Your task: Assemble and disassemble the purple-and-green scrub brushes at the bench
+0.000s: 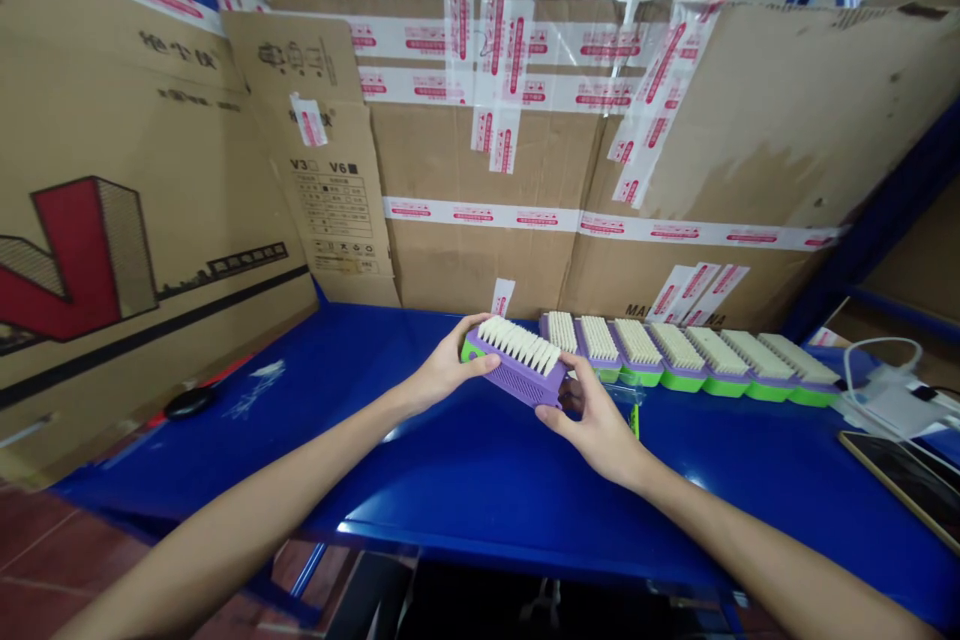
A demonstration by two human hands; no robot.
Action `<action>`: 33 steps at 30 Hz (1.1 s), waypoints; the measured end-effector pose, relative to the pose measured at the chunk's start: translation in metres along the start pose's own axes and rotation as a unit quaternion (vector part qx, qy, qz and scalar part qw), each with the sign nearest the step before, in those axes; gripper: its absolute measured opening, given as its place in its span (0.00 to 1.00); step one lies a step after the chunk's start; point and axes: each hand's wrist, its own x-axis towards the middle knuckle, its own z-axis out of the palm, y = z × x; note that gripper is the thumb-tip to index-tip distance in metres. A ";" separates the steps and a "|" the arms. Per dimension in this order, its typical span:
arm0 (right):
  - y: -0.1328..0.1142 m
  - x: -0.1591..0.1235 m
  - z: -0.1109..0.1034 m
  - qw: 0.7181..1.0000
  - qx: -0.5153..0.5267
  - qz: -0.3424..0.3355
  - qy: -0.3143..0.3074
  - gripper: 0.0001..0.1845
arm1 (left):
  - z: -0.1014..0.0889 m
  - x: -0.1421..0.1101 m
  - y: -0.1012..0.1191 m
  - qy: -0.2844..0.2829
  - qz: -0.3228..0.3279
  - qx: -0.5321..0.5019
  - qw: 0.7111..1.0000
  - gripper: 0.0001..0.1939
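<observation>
A purple and green block brush [517,377] with rows of cream bristles facing up is held above the blue table, tilted down to the right. My left hand [447,362] is closed around its left end, the thumb along the near side. At the other end, my right hand [600,420] grips it between thumb and fingers; some of those fingers are hidden behind it. Just behind my right hand, a row of several similar brushes [679,350] stands bristles up on the table. Partly covered by that hand is a small green piece [635,420], near some clear plastic [628,393].
Cardboard panels [487,160] with printed tape wall off the back and left of the blue table [465,490]. A phone [907,480] lies at the right edge, below a white cable [851,360]. A black round object [191,402] sits at the left.
</observation>
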 end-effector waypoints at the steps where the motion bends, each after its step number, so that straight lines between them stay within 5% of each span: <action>1: 0.000 0.000 -0.001 1.000 -0.005 -0.009 0.010 0.40 | -0.001 0.001 0.000 -0.008 0.011 0.014 1.000 0.40; 11: -0.021 -0.008 -0.002 0.983 -0.115 -0.128 0.059 0.39 | -0.008 -0.007 0.004 -0.128 0.104 0.267 0.950 0.59; 16: -0.024 -0.009 -0.002 0.975 -0.147 -0.165 0.037 0.38 | -0.002 -0.011 0.011 -0.165 0.166 0.392 0.890 0.48; 33: -0.019 -0.011 -0.001 0.977 -0.146 -0.158 0.003 0.41 | 0.006 -0.020 0.011 -0.167 0.213 0.426 0.863 0.44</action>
